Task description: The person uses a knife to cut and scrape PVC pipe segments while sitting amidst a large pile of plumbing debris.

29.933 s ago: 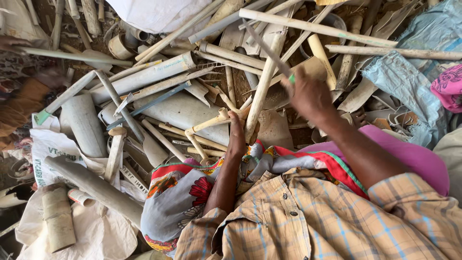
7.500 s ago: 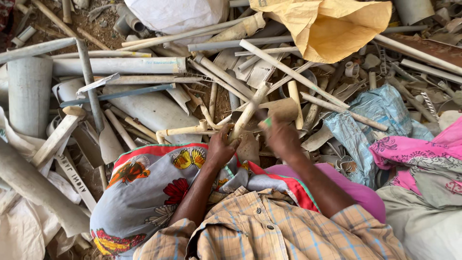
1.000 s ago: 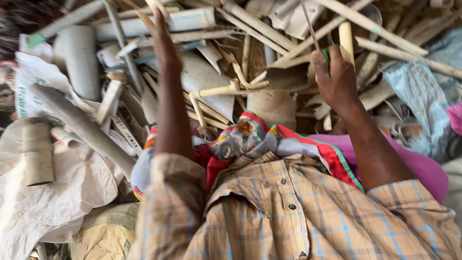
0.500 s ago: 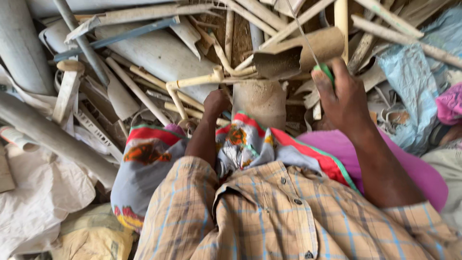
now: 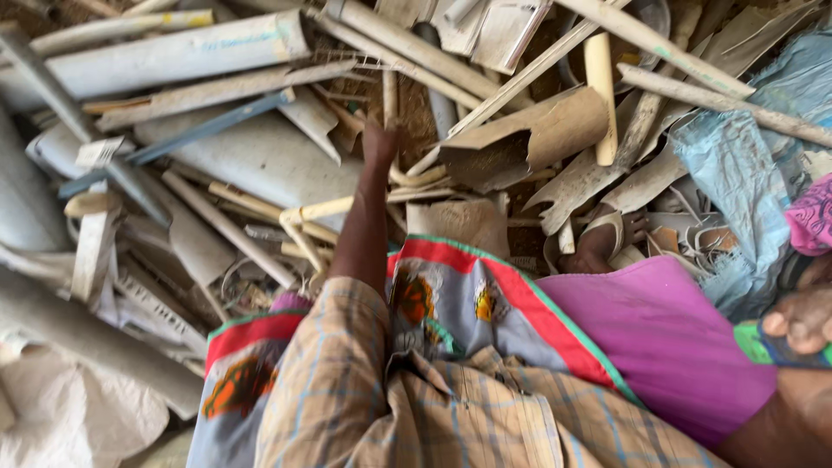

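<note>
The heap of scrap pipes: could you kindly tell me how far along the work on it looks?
Done: no separated stack shows. In hand: the left hand reaches among thin pipes, its grip hidden; the right hand is closed on a green object. Left: seemingly nearly everything, as grey pipes and broken brown pieces lie jumbled.

a left hand reaches into piled dirty pipes and broken plastic strips, while the right hand, at frame's edge, grips a green tool.
</note>
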